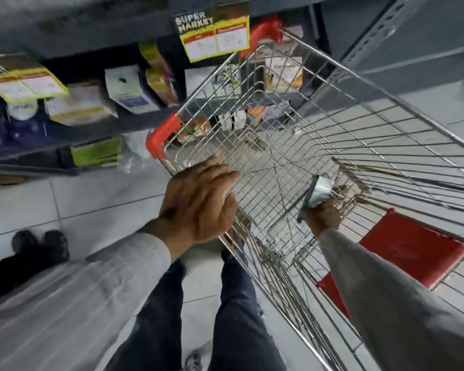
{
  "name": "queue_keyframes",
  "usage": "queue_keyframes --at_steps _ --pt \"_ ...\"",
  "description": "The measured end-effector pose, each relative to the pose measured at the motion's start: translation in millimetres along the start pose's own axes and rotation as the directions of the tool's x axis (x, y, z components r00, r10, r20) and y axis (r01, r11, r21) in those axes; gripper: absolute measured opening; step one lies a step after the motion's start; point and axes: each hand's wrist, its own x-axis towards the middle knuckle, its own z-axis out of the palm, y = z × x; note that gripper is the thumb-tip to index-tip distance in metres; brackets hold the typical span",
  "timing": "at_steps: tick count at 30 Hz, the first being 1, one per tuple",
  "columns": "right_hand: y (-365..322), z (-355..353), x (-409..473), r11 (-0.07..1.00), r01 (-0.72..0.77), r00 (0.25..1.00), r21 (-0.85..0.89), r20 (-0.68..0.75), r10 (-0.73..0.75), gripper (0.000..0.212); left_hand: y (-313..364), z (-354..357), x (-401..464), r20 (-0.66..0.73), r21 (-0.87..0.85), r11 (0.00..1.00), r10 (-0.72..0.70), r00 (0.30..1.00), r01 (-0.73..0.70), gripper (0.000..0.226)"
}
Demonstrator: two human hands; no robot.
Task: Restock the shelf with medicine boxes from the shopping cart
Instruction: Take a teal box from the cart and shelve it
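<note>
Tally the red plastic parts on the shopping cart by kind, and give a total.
Red corner bumpers: 2, the near one and the far one
Red flap panel at the cart's handle end: 1
Total: 3

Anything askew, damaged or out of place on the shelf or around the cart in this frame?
One thing: low on the shelf, beside the green boxes, a crumpled clear plastic wrapper spills past the edge, unlike the boxed stock. The cart looks intact and nearly empty; the right hand holds a small box, the left hand rests on its rim.
</note>
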Motion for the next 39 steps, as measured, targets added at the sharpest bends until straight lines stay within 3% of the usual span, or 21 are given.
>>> queue_keyframes --at_steps 5,11,14,17,20,22,26,28,30,33,36,39 --pt "-9 -9 -27 0.993 0.114 0.993 -0.038 0.031 -0.113 0.054 4 -3 -1 0.024 0.020 0.999 -0.044 0.999 0.044 0.061" --pt "-43 -64 -101 0.899 0.437 0.898 0.039 0.031 -0.438 0.044 16 -26 -6 0.078 -0.027 0.999 -0.045 0.996 0.047 0.053" --pt "-65 -108 -146 0.843 0.538 0.843 0.017 -0.018 -0.537 0.052 31 -67 -11 -0.016 -0.062 0.998 -0.025 1.000 0.024 0.053" --pt "-98 -160 -194 0.821 0.566 0.809 -0.080 -0.138 -0.571 0.060 45 -133 -23 -0.222 -0.141 0.989 0.021 0.975 -0.053 0.049" --pt "-142 -216 -237 0.769 0.636 0.720 -0.059 -0.311 -0.620 0.064 56 -208 -32 -0.492 -0.177 0.971 0.054 0.869 -0.161 0.044" --pt "-173 -252 -262 0.722 0.691 0.650 -0.030 -0.411 -0.639 0.068 59 -259 -35 -0.653 -0.129 0.964 0.092 0.752 -0.231 0.042" --pt "-235 -321 -308 0.492 0.870 0.390 0.022 -0.642 -0.660 0.072 67 -356 -34 -0.849 0.072 0.936 0.239 0.471 -0.345 0.042" --pt "-266 -352 -325 0.374 0.927 0.270 0.009 -0.708 -0.653 0.072 72 -395 -30 -0.863 0.145 0.937 0.277 0.422 -0.318 0.044" --pt "-298 -382 -338 0.288 0.958 0.196 0.009 -0.753 -0.629 0.069 77 -426 -20 -0.834 0.170 0.957 0.266 0.483 -0.233 0.049" --pt "-348 -420 -350 0.252 0.968 0.148 -0.007 -0.791 -0.593 0.064 76 -450 1 -0.709 0.198 0.975 0.211 0.673 -0.098 0.066" --pt "-394 -445 -350 0.261 0.964 0.206 0.056 -0.782 -0.589 0.059 69 -453 14 -0.597 0.242 0.970 0.145 0.789 0.005 0.078" --pt "-426 -453 -337 0.253 0.959 0.260 0.128 -0.750 -0.608 0.058 64 -447 20 -0.573 0.300 0.951 0.123 0.810 0.067 0.080"
